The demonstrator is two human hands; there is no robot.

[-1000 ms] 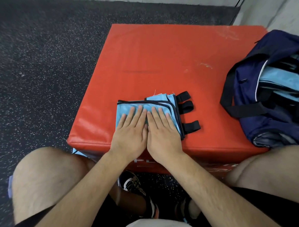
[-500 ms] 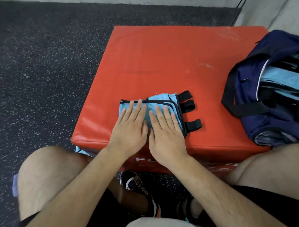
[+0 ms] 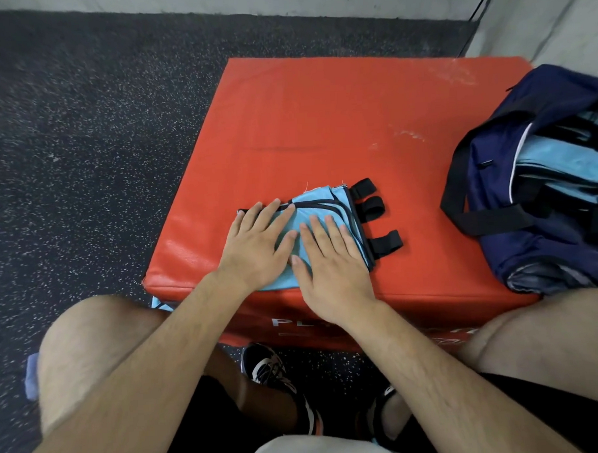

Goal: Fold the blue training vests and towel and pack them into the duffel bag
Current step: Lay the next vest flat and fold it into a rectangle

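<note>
Left hand slid leftward, right hand beside, both flat on crosswise vest, straps pointing right.

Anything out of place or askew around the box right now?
One thing: a bit of light blue fabric pokes out below the red box's near-left corner, off the top. The folded vest lies flat under the left hand and right hand.

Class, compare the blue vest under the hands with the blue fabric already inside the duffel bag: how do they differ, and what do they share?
The vest lies on the red box; the packed fabric sits inside the duffel bag. The left hand and right hand press the vest flat; nothing touches the packed fabric. Both are light blue.
</note>
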